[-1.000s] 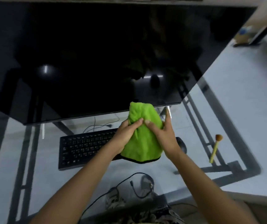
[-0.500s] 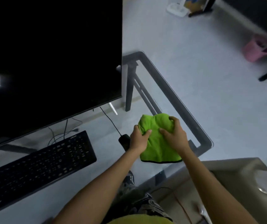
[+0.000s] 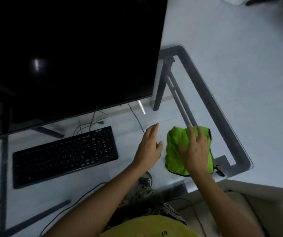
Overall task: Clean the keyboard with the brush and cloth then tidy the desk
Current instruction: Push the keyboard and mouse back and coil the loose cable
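Observation:
The folded green cloth (image 3: 174, 149) lies on the glass desk (image 3: 89, 183) near its right front corner. My right hand (image 3: 195, 151) rests on top of the cloth, fingers spread and curled over it. My left hand (image 3: 150, 147) hovers just left of the cloth, open and holding nothing, apart from it. The black keyboard (image 3: 65, 155) sits to the left of both hands, angled, below the monitor. No brush is in view. The mouse seen earlier is hidden under my left hand.
A large dark monitor (image 3: 68, 57) fills the upper left and overhangs the keyboard's far edge. Cables (image 3: 89, 124) run behind the keyboard. The desk's dark metal frame (image 3: 205, 93) marks the right edge. A small dark object (image 3: 220, 172) lies by the cloth's near corner.
The cloth went from held up in both hands to lying on the desk at the right. My left hand let go of it and opened; my right hand stays on it.

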Action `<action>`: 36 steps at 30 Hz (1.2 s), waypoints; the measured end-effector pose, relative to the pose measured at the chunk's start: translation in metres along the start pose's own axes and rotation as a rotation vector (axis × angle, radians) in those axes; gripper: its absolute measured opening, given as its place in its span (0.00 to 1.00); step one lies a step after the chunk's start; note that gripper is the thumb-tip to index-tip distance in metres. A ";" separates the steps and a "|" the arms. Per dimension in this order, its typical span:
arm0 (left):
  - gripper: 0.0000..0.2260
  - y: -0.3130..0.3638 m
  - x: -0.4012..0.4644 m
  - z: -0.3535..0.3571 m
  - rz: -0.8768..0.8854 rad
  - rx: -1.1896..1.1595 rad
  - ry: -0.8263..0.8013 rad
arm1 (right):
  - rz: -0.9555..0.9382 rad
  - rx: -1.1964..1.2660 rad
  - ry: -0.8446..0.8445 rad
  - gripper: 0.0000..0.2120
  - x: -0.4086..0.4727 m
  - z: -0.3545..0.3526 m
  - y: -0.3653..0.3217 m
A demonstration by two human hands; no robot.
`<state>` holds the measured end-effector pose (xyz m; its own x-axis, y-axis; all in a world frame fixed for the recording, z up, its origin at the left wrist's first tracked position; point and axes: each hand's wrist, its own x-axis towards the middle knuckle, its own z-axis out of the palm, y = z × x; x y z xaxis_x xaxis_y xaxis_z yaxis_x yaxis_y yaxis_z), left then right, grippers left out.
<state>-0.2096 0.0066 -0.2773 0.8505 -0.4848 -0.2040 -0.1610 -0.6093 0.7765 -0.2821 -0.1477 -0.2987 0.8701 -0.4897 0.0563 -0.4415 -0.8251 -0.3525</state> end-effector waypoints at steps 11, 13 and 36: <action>0.28 -0.204 -0.121 -0.193 -0.473 0.232 0.604 | -0.592 0.160 -0.467 0.50 -0.036 0.101 -0.183; 0.32 -0.240 -0.147 -0.210 -0.617 0.241 0.619 | -0.545 0.115 -0.491 0.54 -0.043 0.116 -0.190; 0.38 -0.344 -0.114 -0.255 -0.503 0.048 0.598 | -0.239 0.167 -0.300 0.52 0.015 0.155 -0.235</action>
<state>-0.1240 0.4314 -0.3693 0.9502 0.2687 -0.1581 0.3052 -0.6990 0.6467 -0.1314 0.0832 -0.3601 0.9798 -0.1658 -0.1116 -0.1997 -0.8365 -0.5103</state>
